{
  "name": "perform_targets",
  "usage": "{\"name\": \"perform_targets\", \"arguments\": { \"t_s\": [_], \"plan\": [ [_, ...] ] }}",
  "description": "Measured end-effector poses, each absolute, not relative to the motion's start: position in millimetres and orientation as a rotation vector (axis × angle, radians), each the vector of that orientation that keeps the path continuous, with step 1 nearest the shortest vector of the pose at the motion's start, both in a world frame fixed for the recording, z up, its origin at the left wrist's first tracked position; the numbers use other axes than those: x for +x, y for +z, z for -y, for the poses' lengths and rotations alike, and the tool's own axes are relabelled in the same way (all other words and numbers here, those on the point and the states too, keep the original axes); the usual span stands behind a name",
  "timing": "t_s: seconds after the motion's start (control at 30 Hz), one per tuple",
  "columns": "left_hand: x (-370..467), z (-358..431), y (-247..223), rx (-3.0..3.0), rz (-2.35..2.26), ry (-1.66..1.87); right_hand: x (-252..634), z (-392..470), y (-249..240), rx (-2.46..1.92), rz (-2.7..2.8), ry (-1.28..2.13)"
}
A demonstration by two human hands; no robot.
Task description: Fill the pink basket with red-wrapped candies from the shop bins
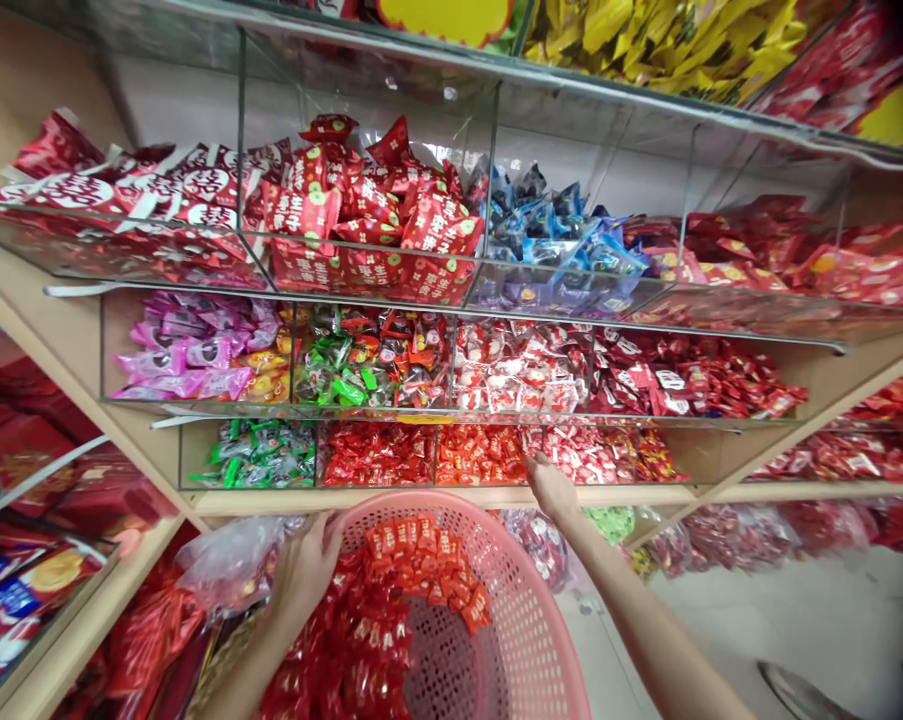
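Note:
A pink perforated basket (541, 610) sits below the shelves, with dark red wrapped candies (346, 640) on its left side and orange-red candies (421, 550) toward the back. My left hand (312, 550) is at the basket's left rim, its fingers closed round the edge. My right hand (551, 485) reaches to the front of the lowest shelf, beside the orange-red candies (481, 452) and the pink-and-white candies (586, 450). Its fingertips are too small and partly hidden to tell what they hold.
Glass-fronted shelves (391, 410) hold candies in compartments. Bagged sweets (230, 560) lie under them at the left, and more bags (751, 540) at the right. Packaged goods (31, 590) stand at the far left. Tiled floor (833, 610) shows at the lower right.

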State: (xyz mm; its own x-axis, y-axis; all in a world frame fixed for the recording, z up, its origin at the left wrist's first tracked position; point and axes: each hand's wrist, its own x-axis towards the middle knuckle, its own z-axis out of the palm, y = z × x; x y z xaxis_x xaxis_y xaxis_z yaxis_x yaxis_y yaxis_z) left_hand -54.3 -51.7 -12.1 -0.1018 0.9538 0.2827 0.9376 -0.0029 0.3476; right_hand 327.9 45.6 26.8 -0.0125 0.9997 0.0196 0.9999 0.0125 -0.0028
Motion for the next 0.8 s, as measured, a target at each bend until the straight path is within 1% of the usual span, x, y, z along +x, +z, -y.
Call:
{"name": "perform_targets", "arguments": {
  "t_s": [0.07, 0.17, 0.4, 0.57, 0.67, 0.73, 0.8],
  "plan": [
    [-51, 55, -16, 2.078, -2.224, 0.597, 323, -51, 27, -2.239, 2.337, -0.059],
    [-46, 58, -18, 2.129, -2.257, 0.511, 319, -53, 26, -2.246, 2.398, -0.067],
    [-46, 57, -20, 2.168, -2.276, 0.479, 322, -49, 30, -2.231, 2.391, -0.107],
    [-48, 56, -22, 2.159, -2.244, 0.517, 322, -36, 58, -2.105, 2.291, -0.165],
    [-48, 55, -23, 2.149, -2.239, 0.515, 316, -19, 79, -1.871, 2.237, -0.019],
    [-48, 55, -22, 2.147, -2.244, 0.491, 308, -6, 85, -1.695, 2.273, 0.191],
    [-47, 55, -21, 2.158, -2.238, 0.477, 298, 6, 82, -1.627, 2.352, 0.444]
  ]
}}
